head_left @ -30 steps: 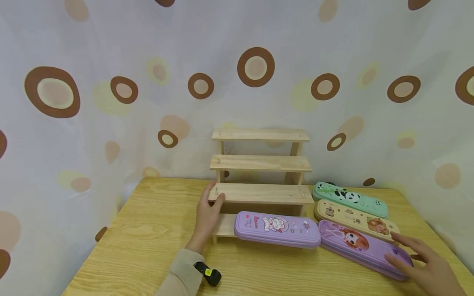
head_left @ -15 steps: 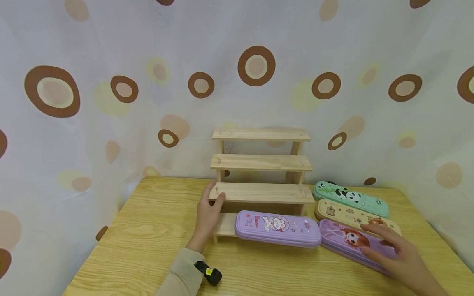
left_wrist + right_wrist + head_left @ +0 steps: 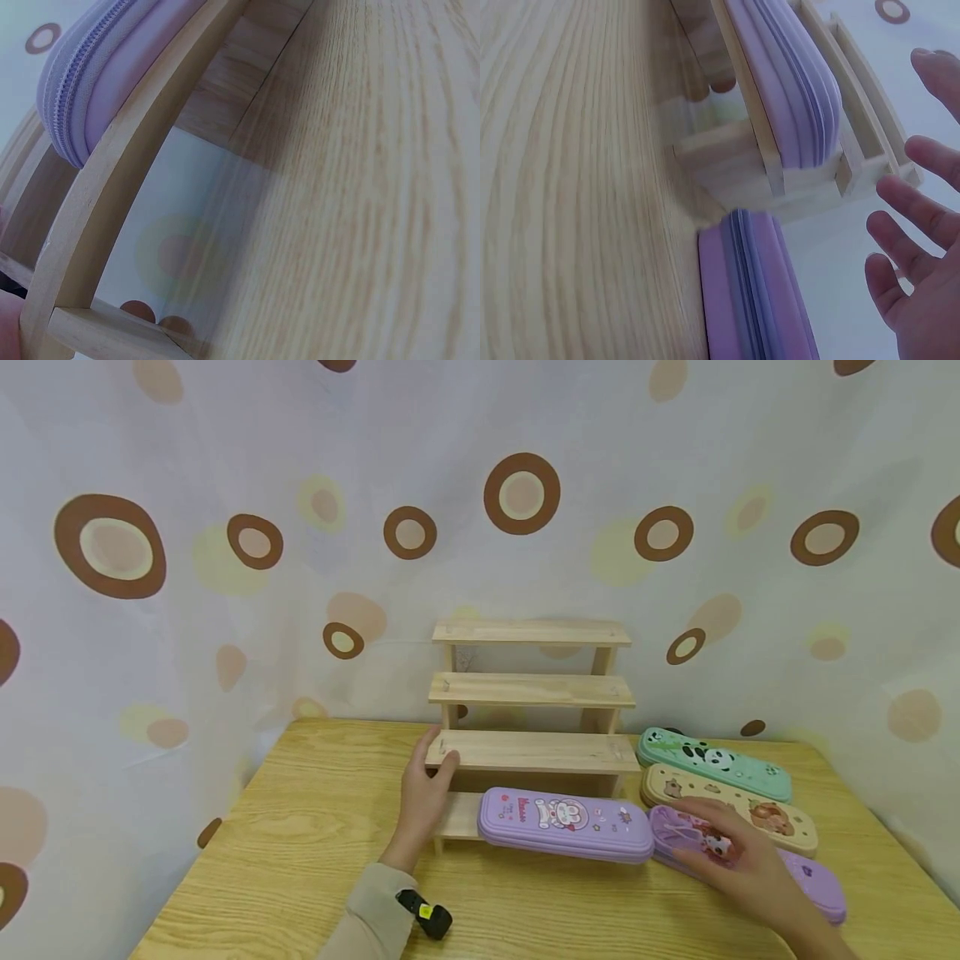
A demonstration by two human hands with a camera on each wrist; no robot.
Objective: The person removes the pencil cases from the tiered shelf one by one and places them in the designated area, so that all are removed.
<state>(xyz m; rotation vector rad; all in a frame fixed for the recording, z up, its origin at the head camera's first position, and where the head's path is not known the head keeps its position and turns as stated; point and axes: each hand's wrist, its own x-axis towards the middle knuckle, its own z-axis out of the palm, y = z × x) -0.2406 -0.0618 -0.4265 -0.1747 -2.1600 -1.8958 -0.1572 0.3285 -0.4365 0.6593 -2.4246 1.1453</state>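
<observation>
My left hand (image 3: 423,793) holds the left end of a wooden stepped shelf (image 3: 532,750), thumb on the board of its second-lowest step. A lilac pencil case (image 3: 566,822) with a bunny print lies on the lowest step, its front overhanging the board. The left wrist view shows the zipped end of this lilac case (image 3: 90,82) on the wooden board (image 3: 127,157). My right hand (image 3: 750,868) is over a purple pencil case (image 3: 813,881) with a girl print, hiding part of it. In the right wrist view the right hand's fingers (image 3: 922,206) are spread, holding nothing.
Behind the purple case, a yellow pencil case (image 3: 780,818) with bear prints and a green panda pencil case (image 3: 720,762) lie on the wooden table (image 3: 315,827). A patterned curtain (image 3: 375,443) hangs behind the table. A black strap (image 3: 425,914) is on my left sleeve.
My right hand has moved left across the purple case, from its right end toward its left end by the shelf. The left hand stays on the shelf, and the cases have not moved.
</observation>
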